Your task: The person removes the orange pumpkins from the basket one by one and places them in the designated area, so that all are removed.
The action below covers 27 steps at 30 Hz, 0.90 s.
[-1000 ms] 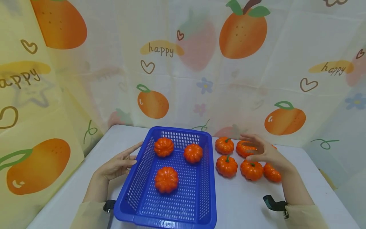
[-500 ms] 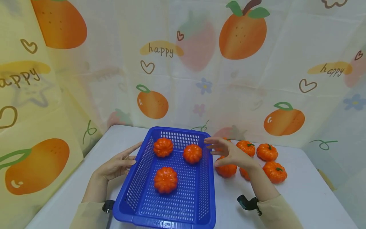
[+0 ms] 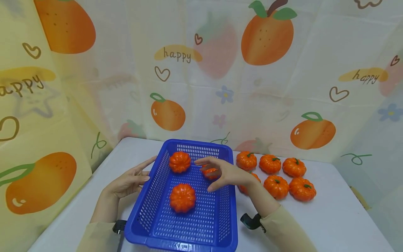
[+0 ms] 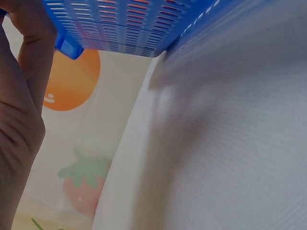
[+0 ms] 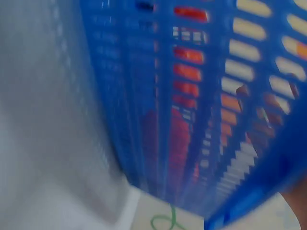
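Observation:
A blue plastic basket [image 3: 151,242] stands on the table with three small orange pumpkins inside. One pumpkin [image 3: 179,162] is at its back left, another [image 3: 182,198] nearer the front. My right hand [image 3: 225,172] is over the basket's right side, fingers spread and loosely bent, partly covering the third pumpkin [image 3: 209,174]. Nothing shows in its grasp. At the left rim, my left hand [image 3: 127,182] touches the basket with relaxed fingers, index finger reaching along the outside. The right wrist view looks through the slotted basket wall [image 5: 163,96], with blurred orange behind it.
Several more pumpkins with green stems stand in two rows right of the basket, among them a front-right pumpkin [image 3: 302,189] and a back-right one [image 3: 294,167]. A fruit-printed curtain [image 3: 201,105] hangs behind the white table [image 3: 340,217].
My right hand has swept left from above the table pumpkins, across the basket's right rim, to over the pumpkin inside. The left hand and the basket have stayed put.

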Each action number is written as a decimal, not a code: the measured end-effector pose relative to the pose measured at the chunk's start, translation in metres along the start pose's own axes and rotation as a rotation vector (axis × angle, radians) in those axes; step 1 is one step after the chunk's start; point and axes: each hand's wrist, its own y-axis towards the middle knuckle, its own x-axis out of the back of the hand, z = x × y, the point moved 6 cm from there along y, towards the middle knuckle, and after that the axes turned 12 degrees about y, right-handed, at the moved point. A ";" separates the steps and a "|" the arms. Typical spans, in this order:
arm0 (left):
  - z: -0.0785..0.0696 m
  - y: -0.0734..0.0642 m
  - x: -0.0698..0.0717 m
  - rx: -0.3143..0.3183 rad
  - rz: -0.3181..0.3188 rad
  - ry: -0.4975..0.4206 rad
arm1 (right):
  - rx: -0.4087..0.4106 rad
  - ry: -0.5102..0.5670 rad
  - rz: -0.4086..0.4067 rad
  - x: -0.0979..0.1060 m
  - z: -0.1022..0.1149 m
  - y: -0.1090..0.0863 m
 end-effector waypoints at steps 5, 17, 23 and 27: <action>-0.001 0.000 0.001 -0.007 0.003 0.000 | 0.025 -0.034 0.102 -0.025 0.000 0.027; 0.000 0.001 -0.002 -0.012 0.017 -0.019 | -0.110 -0.154 0.232 -0.051 -0.017 0.045; -0.001 0.000 -0.002 -0.010 0.017 -0.020 | -0.161 -0.225 0.273 -0.055 -0.026 0.043; -0.002 0.000 -0.003 -0.022 0.038 -0.032 | -0.138 -0.300 0.306 -0.061 -0.026 0.042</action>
